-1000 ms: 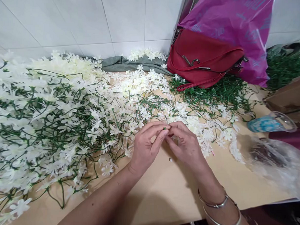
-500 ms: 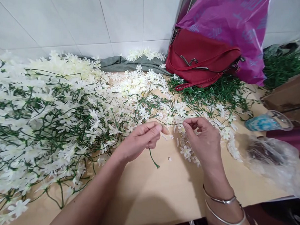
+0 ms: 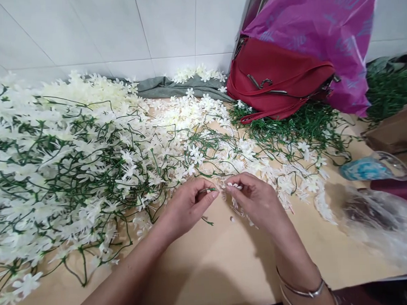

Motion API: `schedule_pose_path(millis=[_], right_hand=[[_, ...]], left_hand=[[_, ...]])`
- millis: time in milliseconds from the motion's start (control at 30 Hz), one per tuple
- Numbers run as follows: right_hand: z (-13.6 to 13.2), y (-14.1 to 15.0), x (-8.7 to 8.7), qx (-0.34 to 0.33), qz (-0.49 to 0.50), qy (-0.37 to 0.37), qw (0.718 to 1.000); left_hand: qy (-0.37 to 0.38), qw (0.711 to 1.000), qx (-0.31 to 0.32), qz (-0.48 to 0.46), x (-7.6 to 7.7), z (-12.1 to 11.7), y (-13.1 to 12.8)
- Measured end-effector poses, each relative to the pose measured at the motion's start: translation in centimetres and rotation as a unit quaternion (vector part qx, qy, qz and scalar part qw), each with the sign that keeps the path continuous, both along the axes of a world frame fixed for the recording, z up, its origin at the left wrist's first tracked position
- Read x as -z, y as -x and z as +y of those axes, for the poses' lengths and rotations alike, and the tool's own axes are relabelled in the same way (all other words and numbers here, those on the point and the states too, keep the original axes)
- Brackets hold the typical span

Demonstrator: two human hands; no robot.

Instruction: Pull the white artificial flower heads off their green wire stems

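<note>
My left hand (image 3: 188, 205) pinches a thin green stem (image 3: 208, 221), whose lower end sticks out under the palm. My right hand (image 3: 256, 197) pinches a small white flower (image 3: 234, 185) right beside the stem's tip, and the two hands' fingertips nearly touch. Both hands hover over the tan tabletop (image 3: 211, 260) at the near edge of a scatter of loose white flowers (image 3: 195, 117). A tiny white bead (image 3: 231, 219) lies on the table just below the hands. Two silver bangles (image 3: 304, 292) ring my right wrist.
A big heap of finished flower stems (image 3: 62, 167) covers the left half of the table. A red bag (image 3: 274, 79) and a purple plastic bag (image 3: 319, 30) lean at the back right, with bare green stems (image 3: 306, 125) before them. A clear plastic bag (image 3: 378, 217) lies at the right.
The hands had drawn apart half a second ago, the right one at the loose flowers. Now they are together again, the right hand carrying a flower to the stem's tip.
</note>
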State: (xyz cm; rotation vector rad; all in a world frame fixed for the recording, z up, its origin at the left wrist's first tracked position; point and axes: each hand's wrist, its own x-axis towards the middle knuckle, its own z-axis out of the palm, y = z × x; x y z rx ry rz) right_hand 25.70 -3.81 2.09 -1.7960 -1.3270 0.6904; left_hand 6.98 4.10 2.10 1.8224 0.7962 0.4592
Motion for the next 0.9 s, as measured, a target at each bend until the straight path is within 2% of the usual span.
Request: schedule_pose_path(millis=[100, 167, 233, 367, 567, 667, 800, 900], right_hand=[[-0.2, -0.1, -0.3, 0.064, 0.029, -0.011, 0.997], [-0.2, -0.3, -0.4, 0.116, 0.020, -0.018, 0.993], [-0.2, -0.3, -0.4, 0.138, 0.009, -0.037, 0.990], [0.1, 0.4, -0.3, 0.108, 0.017, -0.100, 0.989], [0.0, 2.4, 0.1, 0.061, 0.189, -0.060, 0.978], [0.0, 3.0, 0.0, 0.052, 0.192, -0.070, 0.977], [0.1, 3.0, -0.1, 0.049, 0.173, -0.059, 0.982], [0.2, 2.9, -0.1, 0.030, 0.199, -0.035, 0.979]], left_hand=[[0.043, 0.996, -0.062, -0.041, 0.5, -0.6, 0.5], [0.048, 0.992, -0.095, -0.061, 0.7, -0.9, 0.4], [0.044, 0.989, -0.116, -0.074, 0.9, -1.1, 0.2], [0.068, 0.984, -0.134, -0.099, 0.9, -1.4, -0.3], [0.035, 0.985, -0.141, -0.095, 0.7, -1.7, -0.3], [0.034, 0.984, -0.148, -0.094, 0.9, -1.7, -0.1], [0.099, 0.977, -0.158, -0.105, 1.2, -1.6, 0.0], [0.121, 0.971, -0.167, -0.121, 1.3, -1.5, -0.1]])
